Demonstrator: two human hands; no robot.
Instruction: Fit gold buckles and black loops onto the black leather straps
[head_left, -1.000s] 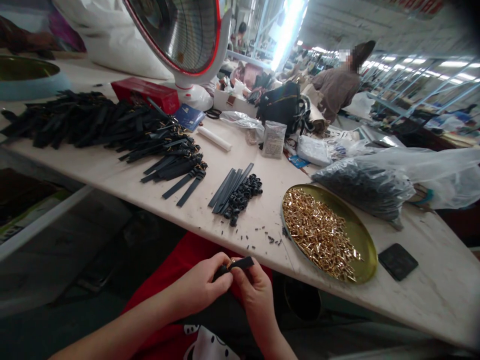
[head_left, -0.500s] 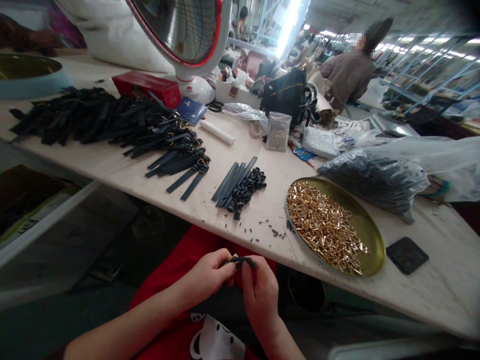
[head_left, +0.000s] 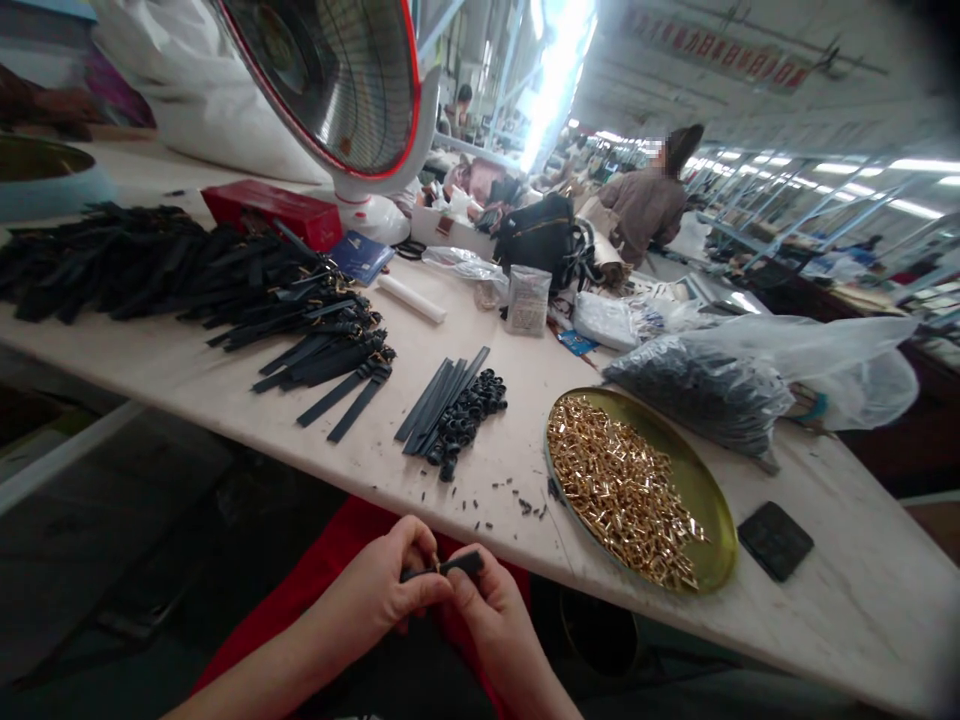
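A dark strap [head_left: 466, 562] with a small gold buckle [head_left: 436, 562] is held between both hands, in front of the table edge. My left hand [head_left: 397, 575] pinches the buckle end; my right hand [head_left: 491, 600] is closed on the strap's other part. Beyond them on the table lie flat dark strips [head_left: 439, 405] beside a heap of small black loops [head_left: 469, 415]. To the right, a round tray [head_left: 709, 480] holds many gold buckles [head_left: 615, 490]. A large pile of dark straps with gold fittings [head_left: 180, 270] covers the table's left side.
A heater [head_left: 352, 90] stands behind a red box [head_left: 277, 210]. Farther right are a black bag [head_left: 536, 235], a plastic bag of dark pieces [head_left: 705, 385] and a black square [head_left: 776, 540]. A white tube [head_left: 411, 298] lies mid-table. A person [head_left: 641, 205] is in the background.
The view has shifted, so the table's contents appear lower and farther left. My hands have come closer together, and the strap sits straighter between them.
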